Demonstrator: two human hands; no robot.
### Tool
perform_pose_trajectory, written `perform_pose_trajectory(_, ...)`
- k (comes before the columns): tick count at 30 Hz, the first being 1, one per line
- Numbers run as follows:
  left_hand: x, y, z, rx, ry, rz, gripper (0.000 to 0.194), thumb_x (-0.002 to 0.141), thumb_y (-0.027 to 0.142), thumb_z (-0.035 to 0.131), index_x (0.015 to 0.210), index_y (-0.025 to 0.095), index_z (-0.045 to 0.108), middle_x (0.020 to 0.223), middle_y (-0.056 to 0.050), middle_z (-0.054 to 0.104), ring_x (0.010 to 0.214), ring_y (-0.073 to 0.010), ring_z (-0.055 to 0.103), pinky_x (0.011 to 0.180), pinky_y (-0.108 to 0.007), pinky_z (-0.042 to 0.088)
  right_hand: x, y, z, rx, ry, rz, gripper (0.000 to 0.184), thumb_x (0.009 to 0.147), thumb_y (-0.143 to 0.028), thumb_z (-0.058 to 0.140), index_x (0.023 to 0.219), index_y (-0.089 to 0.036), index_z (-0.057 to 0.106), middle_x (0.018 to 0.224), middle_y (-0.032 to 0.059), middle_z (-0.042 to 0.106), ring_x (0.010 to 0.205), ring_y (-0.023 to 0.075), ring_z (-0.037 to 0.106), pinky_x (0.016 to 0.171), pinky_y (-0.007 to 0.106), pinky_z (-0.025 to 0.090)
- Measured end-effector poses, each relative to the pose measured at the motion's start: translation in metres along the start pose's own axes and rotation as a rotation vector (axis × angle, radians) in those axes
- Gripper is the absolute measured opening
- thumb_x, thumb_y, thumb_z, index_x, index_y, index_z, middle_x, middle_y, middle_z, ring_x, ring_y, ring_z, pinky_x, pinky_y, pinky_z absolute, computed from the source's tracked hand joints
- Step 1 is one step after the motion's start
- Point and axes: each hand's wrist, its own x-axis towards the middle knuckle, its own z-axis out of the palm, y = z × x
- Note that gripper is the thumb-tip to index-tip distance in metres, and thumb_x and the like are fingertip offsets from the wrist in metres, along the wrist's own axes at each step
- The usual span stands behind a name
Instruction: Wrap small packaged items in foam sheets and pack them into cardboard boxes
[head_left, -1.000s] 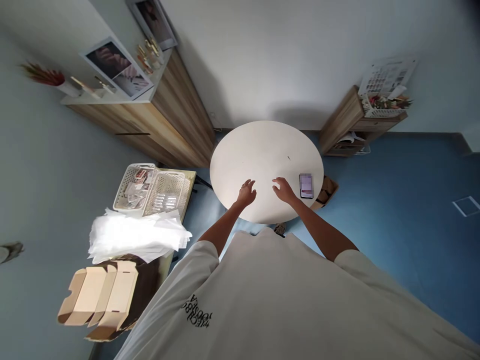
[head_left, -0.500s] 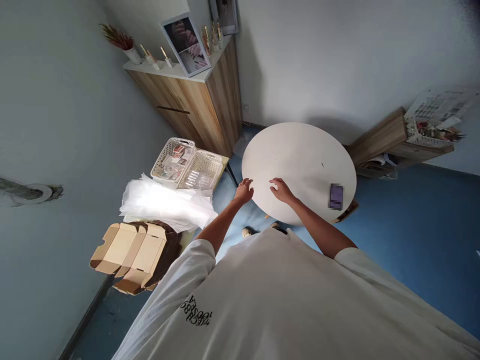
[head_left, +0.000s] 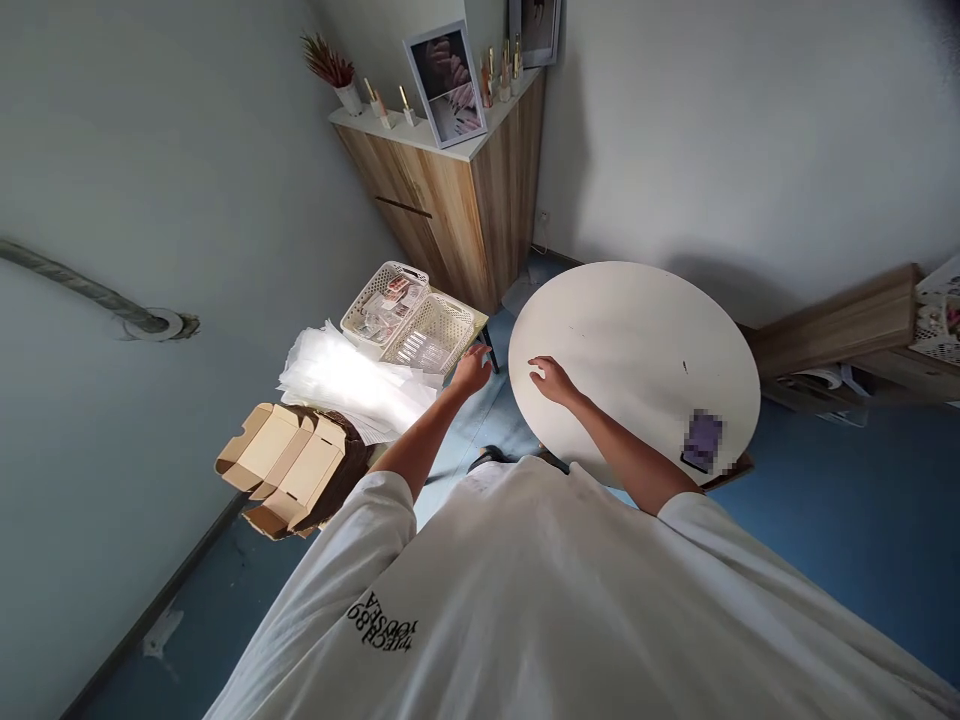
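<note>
Mesh basket of clear slender pieces, one, white: on the low side worktop, just beside the left hand. Left hand: fingers part-spread, nothing visible in grasp; contact with basket cannot be told. Right hand: loosely curled, thumb and fingers parted, empty, over near-left edge of round white worktop. Second basket, adjoining, with small packets. White sheets, stacked, alongside. Opened cardboard boxes, beyond sheets. Phone, blurred, on round worktop. Wood-grain cabinet, behind baskets.

The head camera looks forward and down on the round white table.
</note>
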Motion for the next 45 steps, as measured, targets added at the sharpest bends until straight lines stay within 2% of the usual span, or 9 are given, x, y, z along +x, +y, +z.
perform_pose_trajectory(7,0.035,-0.040,-0.036,0.067,-0.022,-0.030,0.044,0.099,0.018,0.055,0.140,0.017,0.069,0.145,-0.014,0.068,0.136,-0.0283,0.064,0.118,-0.041,0.049,0.035,-0.026,0.027,-0.001,-0.004,0.039,0.034,0.094,-0.014,0.062,0.124,-0.022,0.076,0.133,0.0122,0.069,0.124,0.0257,0.067,0.113,0.046,0.053)
perform_pose_trajectory(15,0.071,-0.127,-0.086,0.260,-0.125,-0.095,0.044,0.104,0.025,0.051,0.144,0.016,0.067,0.143,-0.017,0.071,0.130,-0.0309,0.067,0.111,-0.042,0.051,0.088,-0.072,0.097,0.022,-0.028,0.062,0.039,0.097,-0.022,0.058,0.133,-0.020,0.074,0.140,0.0136,0.066,0.126,0.0277,0.066,0.112,0.046,0.054)
perform_pose_trajectory(19,0.086,-0.166,-0.095,0.364,-0.196,-0.072,0.042,0.103,0.027,0.055,0.141,0.020,0.070,0.137,-0.016,0.073,0.126,-0.0323,0.067,0.110,-0.045,0.048,0.104,-0.087,0.123,0.056,-0.049,0.073,0.040,0.098,-0.023,0.057,0.135,-0.023,0.073,0.140,0.0116,0.067,0.127,0.0272,0.065,0.114,0.046,0.052)
perform_pose_trajectory(22,0.094,-0.185,-0.094,0.431,-0.241,-0.019,0.038,0.101,0.026,0.057,0.136,0.020,0.073,0.136,-0.016,0.073,0.130,-0.0337,0.063,0.113,-0.049,0.043,0.114,-0.098,0.135,0.057,-0.068,0.080,0.040,0.098,-0.022,0.058,0.135,-0.023,0.073,0.139,0.0123,0.066,0.129,0.0278,0.064,0.115,0.046,0.051)
perform_pose_trajectory(26,0.101,-0.199,-0.090,0.493,-0.272,0.053,0.034,0.100,0.027,0.057,0.127,0.018,0.076,0.133,-0.017,0.073,0.131,-0.0356,0.059,0.113,-0.052,0.039,0.125,-0.109,0.144,0.044,-0.101,0.099,0.039,0.100,-0.020,0.056,0.135,-0.021,0.072,0.142,0.0139,0.064,0.131,0.0278,0.063,0.116,0.046,0.049)
perform_pose_trajectory(32,0.109,-0.208,-0.084,0.491,-0.309,0.089,0.030,0.099,0.027,0.055,0.117,0.021,0.078,0.124,-0.017,0.075,0.129,-0.0364,0.057,0.112,-0.055,0.037,0.135,-0.120,0.151,0.047,-0.105,0.099,0.038,0.099,-0.017,0.057,0.133,-0.021,0.073,0.139,0.0128,0.067,0.129,0.0267,0.063,0.116,0.044,0.049)
perform_pose_trajectory(36,0.112,-0.209,-0.081,0.466,-0.287,0.137,0.030,0.098,0.022,0.052,0.111,0.020,0.079,0.118,-0.019,0.076,0.130,-0.0373,0.056,0.114,-0.059,0.035,0.138,-0.125,0.149,0.039,-0.115,0.111,0.036,0.099,-0.017,0.057,0.131,-0.022,0.073,0.139,0.0114,0.067,0.130,0.0257,0.063,0.116,0.043,0.049)
perform_pose_trajectory(40,0.114,-0.206,-0.078,0.369,-0.268,0.201,0.034,0.096,0.011,0.048,0.109,0.017,0.079,0.114,-0.020,0.075,0.132,-0.0352,0.057,0.119,-0.058,0.032,0.139,-0.128,0.148,0.028,-0.131,0.134,0.036,0.100,-0.019,0.057,0.131,-0.022,0.073,0.139,0.0115,0.068,0.131,0.0264,0.062,0.116,0.044,0.049)
perform_pose_trajectory(45,0.116,-0.203,-0.075,0.291,-0.249,0.201,0.035,0.096,0.007,0.047,0.108,0.018,0.078,0.113,-0.020,0.074,0.134,-0.0351,0.056,0.120,-0.057,0.033,0.136,-0.126,0.147,0.023,-0.149,0.160,0.036,0.102,-0.024,0.056,0.134,-0.024,0.072,0.143,0.0115,0.066,0.131,0.0285,0.064,0.114,0.045,0.052)
